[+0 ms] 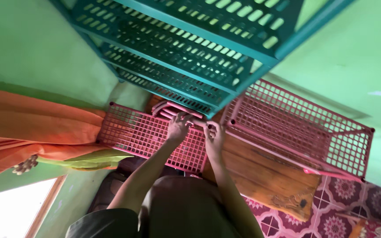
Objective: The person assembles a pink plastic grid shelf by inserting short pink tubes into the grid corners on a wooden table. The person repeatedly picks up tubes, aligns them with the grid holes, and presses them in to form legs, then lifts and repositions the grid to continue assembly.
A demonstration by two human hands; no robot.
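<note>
Your left hand (178,127) and right hand (214,134) both grip the upper edge of the pink grid panel (144,134), just below the teal rack (190,48). Keep the panel level, and keep your fingers curled tight so it doesn't twist against the pink basket (305,128) beside it.

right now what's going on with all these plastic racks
A person is bent over a flat pink lattice shelf panel, with both hands at its far edge. The left hand and right hand are gripping or pressing near a bundle of pink tubes. A teal slotted shelf unit looms just beyond, and a pink rack that looks partly assembled lies to the right over a wooden board. An orange curtain hangs at the left.
</note>
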